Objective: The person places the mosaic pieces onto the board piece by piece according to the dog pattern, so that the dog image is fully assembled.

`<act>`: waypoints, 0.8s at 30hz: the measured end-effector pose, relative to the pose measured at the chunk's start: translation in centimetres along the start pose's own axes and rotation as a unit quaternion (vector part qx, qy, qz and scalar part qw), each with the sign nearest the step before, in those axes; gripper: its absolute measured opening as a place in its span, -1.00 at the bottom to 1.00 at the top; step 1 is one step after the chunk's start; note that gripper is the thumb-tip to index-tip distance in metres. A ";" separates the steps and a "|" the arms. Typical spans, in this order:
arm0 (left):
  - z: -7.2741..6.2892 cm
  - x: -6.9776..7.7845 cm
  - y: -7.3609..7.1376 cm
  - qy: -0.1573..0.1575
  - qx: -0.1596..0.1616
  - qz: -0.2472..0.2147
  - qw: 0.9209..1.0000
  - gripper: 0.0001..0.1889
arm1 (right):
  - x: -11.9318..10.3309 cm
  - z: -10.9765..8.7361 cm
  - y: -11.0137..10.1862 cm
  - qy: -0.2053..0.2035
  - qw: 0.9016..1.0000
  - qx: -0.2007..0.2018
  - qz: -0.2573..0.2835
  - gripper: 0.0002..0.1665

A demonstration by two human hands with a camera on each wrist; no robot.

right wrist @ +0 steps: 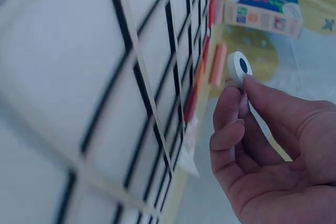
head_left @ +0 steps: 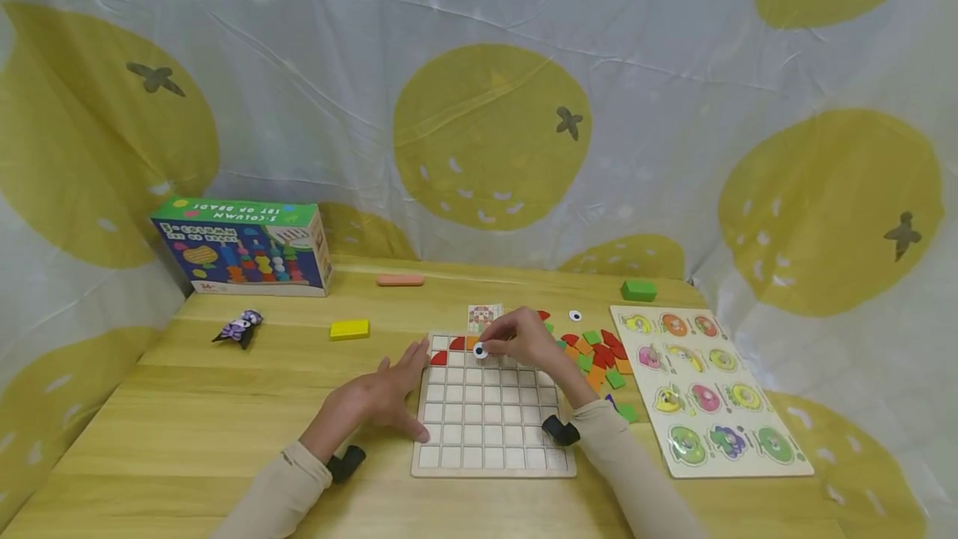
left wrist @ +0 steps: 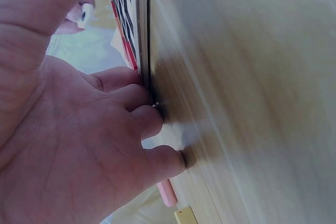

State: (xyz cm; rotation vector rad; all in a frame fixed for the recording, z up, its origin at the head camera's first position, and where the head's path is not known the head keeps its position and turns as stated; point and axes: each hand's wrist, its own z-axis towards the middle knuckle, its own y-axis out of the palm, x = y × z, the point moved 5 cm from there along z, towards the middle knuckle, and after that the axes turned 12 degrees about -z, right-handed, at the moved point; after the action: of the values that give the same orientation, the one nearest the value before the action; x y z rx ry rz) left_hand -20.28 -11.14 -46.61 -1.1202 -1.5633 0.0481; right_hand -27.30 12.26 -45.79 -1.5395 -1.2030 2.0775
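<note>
Pale wood forms a gridded board (head_left: 492, 414) on the counter (head_left: 224, 406); taking it as the clock's centre, red and orange tiles (head_left: 439, 358) fill a few squares near its 11 o'clock corner. Toward 12 o'clock, the right hand (head_left: 527, 343) pinches a white disc (head_left: 480, 350) with a dark dot between thumb and finger, inside the far edge. The left hand (head_left: 385, 393) is loosely spread along the 9 o'clock edge, touching it. A picture card (head_left: 485, 314) lies just past the 12 o'clock edge. Room is tight at 2 o'clock — loose tiles (head_left: 602, 355) crowd toward a fruit puzzle (head_left: 751, 467) at 3. More counter opens at 10 o'clock, before a yellow block (head_left: 349, 329) and, farther, a box (head_left: 247, 248).
</note>
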 end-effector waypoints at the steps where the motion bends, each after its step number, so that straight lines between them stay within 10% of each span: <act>1: 0.0 0.0 0.0 -0.001 0.000 0.000 1.000 0.47 | -0.2 0.2 0.5 0.007 1.000 -0.002 0.003 -0.94; 24: 0.0 -0.2 -0.1 -0.017 0.009 0.005 1.000 0.48 | -2.0 2.3 3.8 0.004 0.999 -0.008 -0.043 -0.95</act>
State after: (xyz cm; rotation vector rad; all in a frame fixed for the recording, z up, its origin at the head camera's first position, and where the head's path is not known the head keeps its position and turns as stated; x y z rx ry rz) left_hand -20.37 -11.37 -46.69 -1.1190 -1.5834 0.0880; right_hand -27.64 7.62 -47.24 -1.4737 -1.2629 2.0102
